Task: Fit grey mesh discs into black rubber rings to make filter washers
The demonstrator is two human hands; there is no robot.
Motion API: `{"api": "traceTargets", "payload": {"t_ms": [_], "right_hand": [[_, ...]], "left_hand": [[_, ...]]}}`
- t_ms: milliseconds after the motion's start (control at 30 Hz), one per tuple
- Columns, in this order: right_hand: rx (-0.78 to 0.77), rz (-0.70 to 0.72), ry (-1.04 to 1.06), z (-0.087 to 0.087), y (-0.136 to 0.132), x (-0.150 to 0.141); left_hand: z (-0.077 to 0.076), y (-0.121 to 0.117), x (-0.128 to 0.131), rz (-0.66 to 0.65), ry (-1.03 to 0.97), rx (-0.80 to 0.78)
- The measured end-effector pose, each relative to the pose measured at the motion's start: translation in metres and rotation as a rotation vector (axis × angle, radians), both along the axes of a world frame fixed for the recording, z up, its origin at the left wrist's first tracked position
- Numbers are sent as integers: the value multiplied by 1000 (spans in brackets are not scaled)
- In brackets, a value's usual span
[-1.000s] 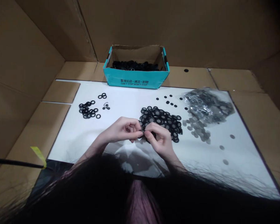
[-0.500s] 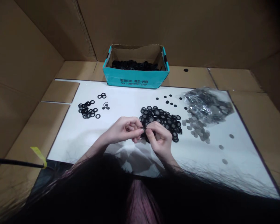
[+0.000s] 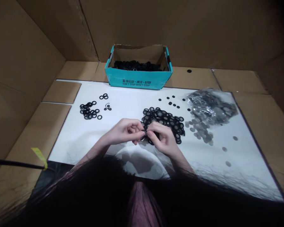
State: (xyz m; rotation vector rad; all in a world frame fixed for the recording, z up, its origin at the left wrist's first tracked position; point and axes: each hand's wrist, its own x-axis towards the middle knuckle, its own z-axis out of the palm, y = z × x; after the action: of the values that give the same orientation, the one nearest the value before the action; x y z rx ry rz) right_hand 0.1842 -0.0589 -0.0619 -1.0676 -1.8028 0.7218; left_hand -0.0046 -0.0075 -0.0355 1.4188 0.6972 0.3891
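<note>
Your left hand and your right hand both pinch one small dark piece, at the near-left edge of the ring pile on the table. If either pinch is too loose, the piece could slip and mix into this pile.

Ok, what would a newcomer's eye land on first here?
Probably the turquoise box at the back, bright against brown cardboard. Then, near the middle, the left hand and right hand pinching a small dark piece by a heap of grey-centred black rings. A shiny clear bag lies to the right.
</note>
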Motion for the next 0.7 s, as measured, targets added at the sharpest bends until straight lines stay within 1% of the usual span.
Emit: {"api": "traceTargets", "payload": {"t_ms": [167, 233, 367, 467, 533, 600, 700], "right_hand": [[7, -8, -16, 0, 0, -2], [12, -26, -28, 0, 0, -3], [27, -120, -37, -1, 2, -5], [48, -196, -22, -3, 1, -7], [65, -244, -2, -4, -1, -9], [78, -290, 22, -6, -4, -12], [81, -331, 49, -8, -7, -16]], "left_hand": [[2, 6, -3, -26, 24, -19], [2, 7, -2, 0, 22, -7], [-4, 2, 5, 103, -32, 9], [-11, -5, 12, 143, -85, -22], [-13, -8, 15, 168, -111, -40], [-11, -9, 16, 173, -118, -51], [-6, -6, 13, 127, -97, -62]]}}
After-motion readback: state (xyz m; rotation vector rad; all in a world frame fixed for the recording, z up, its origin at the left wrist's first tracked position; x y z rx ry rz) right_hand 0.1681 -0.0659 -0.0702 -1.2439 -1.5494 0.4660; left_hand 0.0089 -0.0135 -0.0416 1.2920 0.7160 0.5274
